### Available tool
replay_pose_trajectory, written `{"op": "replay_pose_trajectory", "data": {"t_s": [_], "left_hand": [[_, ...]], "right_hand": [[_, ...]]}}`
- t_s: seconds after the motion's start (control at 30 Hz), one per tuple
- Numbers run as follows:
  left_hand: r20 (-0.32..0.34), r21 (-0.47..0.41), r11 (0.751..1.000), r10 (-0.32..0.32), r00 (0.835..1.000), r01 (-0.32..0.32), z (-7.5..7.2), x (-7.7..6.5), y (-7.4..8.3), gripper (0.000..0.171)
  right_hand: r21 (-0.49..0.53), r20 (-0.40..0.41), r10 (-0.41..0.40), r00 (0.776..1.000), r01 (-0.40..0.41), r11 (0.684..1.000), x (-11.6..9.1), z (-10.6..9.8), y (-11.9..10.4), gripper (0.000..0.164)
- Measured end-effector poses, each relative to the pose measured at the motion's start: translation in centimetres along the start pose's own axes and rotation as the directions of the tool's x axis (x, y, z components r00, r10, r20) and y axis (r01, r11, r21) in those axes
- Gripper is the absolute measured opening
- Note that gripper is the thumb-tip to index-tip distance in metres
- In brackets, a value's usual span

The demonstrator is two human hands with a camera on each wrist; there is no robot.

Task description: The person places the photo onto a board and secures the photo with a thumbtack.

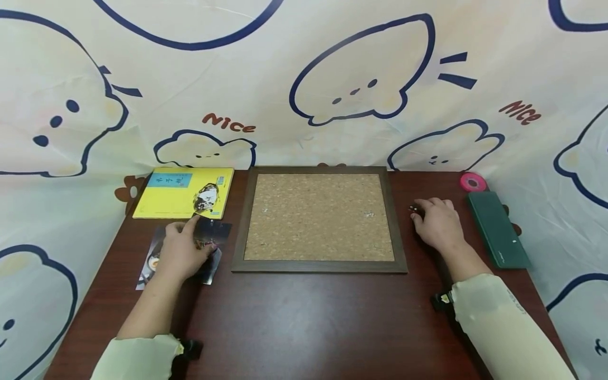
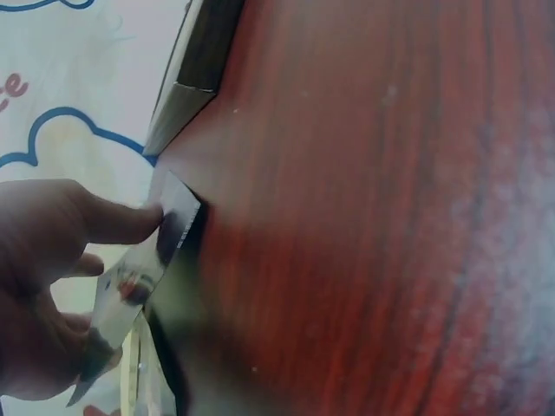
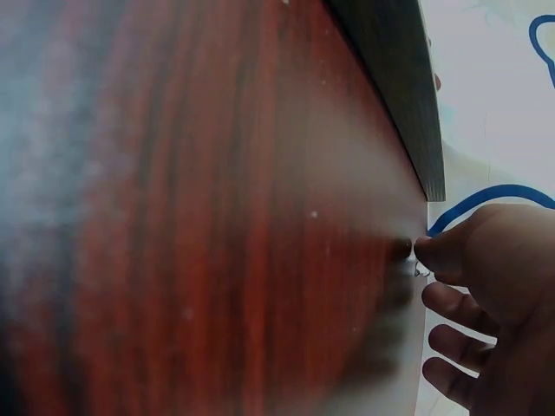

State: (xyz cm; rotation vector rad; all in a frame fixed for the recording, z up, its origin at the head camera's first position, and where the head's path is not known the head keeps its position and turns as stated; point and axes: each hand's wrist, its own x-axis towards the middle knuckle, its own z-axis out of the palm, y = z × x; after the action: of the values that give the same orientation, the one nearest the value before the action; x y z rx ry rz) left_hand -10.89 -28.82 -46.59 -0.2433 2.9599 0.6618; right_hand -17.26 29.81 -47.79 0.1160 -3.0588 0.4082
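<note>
My left hand (image 1: pixel 182 253) is over glossy photos (image 1: pixel 151 258) at the table's left. In the left wrist view its thumb and fingers grip a photo (image 2: pixel 130 286) by opposite edges, and the photo bows between them. Part of the photos is hidden under the hand. On the right, my right hand (image 1: pixel 439 221) rests low at the table with its fingers bent. Small shiny metal bits (image 1: pixel 412 208) lie at its thumb and index fingertips. A shiny bit (image 3: pixel 421 270) also shows by the thumb in the right wrist view; I cannot tell whether it is pinched.
A cork board (image 1: pixel 318 216) in a brown frame lies between the hands at the back. Behind the photos is a yellow book (image 1: pixel 161 200). A green case (image 1: pixel 499 229) and a pink tape roll (image 1: pixel 473 182) lie at the right edge. A printed cloth (image 1: pixel 266 79) hangs behind.
</note>
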Motion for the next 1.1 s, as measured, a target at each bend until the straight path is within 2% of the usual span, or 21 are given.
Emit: {"op": "replay_pose_trajectory", "data": {"t_s": [0.1,0.2,0.37,0.53,0.63,0.83,1.0,1.1], "left_hand": [[0.0,-0.038,0.999,-0.013,1.0,0.013,-0.5,0.0,-0.1,0.08],[-0.011,-0.051,0.999,-0.001,1.0,0.0,-1.0,-0.1,-0.2,0.072],[-0.057,-0.077,0.997,0.012,0.998,-0.017,-1.7,-0.2,-0.4,0.064],[-0.083,-0.14,0.99,-0.013,0.996,0.001,-2.3,-0.4,0.1,0.06],[-0.07,-0.181,0.983,-0.012,0.997,-0.001,-2.5,-0.5,0.7,0.06],[-0.014,-0.278,0.96,0.035,0.999,-0.038,-2.8,-0.4,1.9,0.061],[0.004,-0.33,0.943,0.053,0.999,-0.049,-2.9,0.0,2.8,0.062],[0.028,-0.378,0.925,0.06,0.998,-0.045,-2.8,0.2,3.1,0.062]], "right_hand": [[0.028,0.004,-0.005,1.0,0.005,1.0,0.3,-0.1,0.1,0.036],[0.051,0.005,-0.007,1.0,0.006,0.999,0.6,-0.1,0.2,0.031],[0.072,0.005,0.004,1.0,-0.004,0.997,0.9,0.0,0.3,0.025],[0.083,0.0,0.019,1.0,-0.018,0.996,1.0,0.0,0.4,0.02],[0.083,-0.005,0.022,1.0,-0.021,0.996,1.0,-0.1,0.4,0.018],[0.096,0.006,0.033,0.999,-0.034,0.995,0.9,-0.3,0.3,0.017],[0.124,0.008,0.046,0.999,-0.047,0.991,0.9,-0.4,0.1,0.018],[0.138,-0.001,0.047,0.999,-0.047,0.989,0.8,-0.5,-0.1,0.018]]}}
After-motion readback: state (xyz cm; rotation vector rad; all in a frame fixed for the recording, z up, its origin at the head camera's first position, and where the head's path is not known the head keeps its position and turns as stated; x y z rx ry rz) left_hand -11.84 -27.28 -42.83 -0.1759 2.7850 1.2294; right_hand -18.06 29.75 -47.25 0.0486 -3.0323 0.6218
